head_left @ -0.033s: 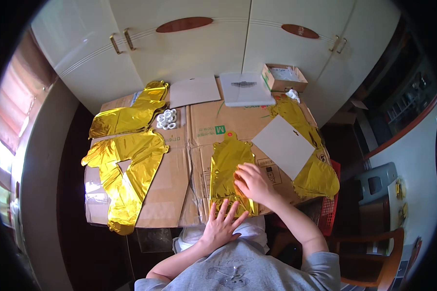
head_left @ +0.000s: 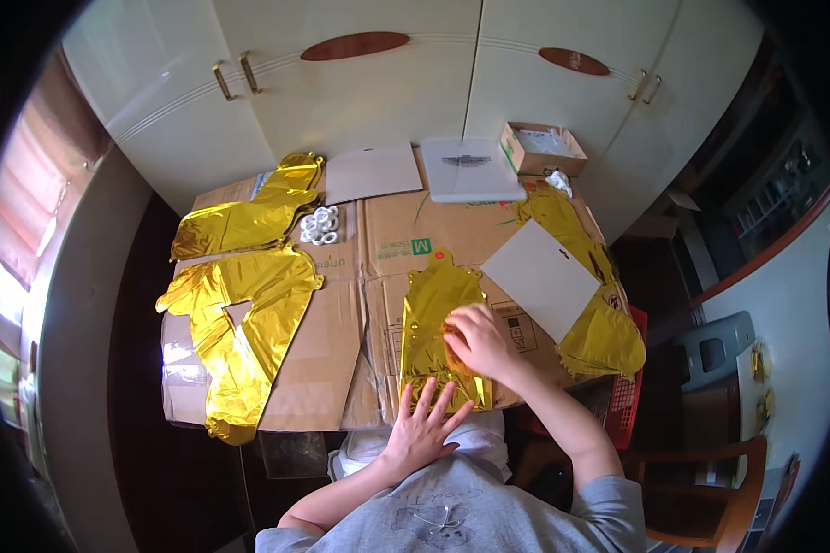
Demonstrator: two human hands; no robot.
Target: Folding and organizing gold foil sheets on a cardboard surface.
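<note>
A folded gold foil balloon [head_left: 431,318] lies flat on the cardboard in front of me, its small tab pointing away. My left hand [head_left: 419,435] rests flat with fingers spread, the fingertips on the balloon's near end. At the balloon's right edge, my right hand [head_left: 481,343] is curled with fingers drawn together, gripping or pressing the foil; the fingertips are partly hidden. To the left is a flat gold balloon [head_left: 284,318] with a triangular opening. Behind it sits another gold balloon [head_left: 226,228].
Cardboard [head_left: 327,369] covers the table. A white card [head_left: 544,279] lies over more gold foil [head_left: 609,344] at right. White rings [head_left: 319,225] are piled at back left. Behind are a pale sheet [head_left: 373,171], a translucent plastic sheet [head_left: 470,175] and a small box [head_left: 544,166].
My right hand's fingers have drawn closer together and curled more over the foil's right edge. The left hand stays in place.
</note>
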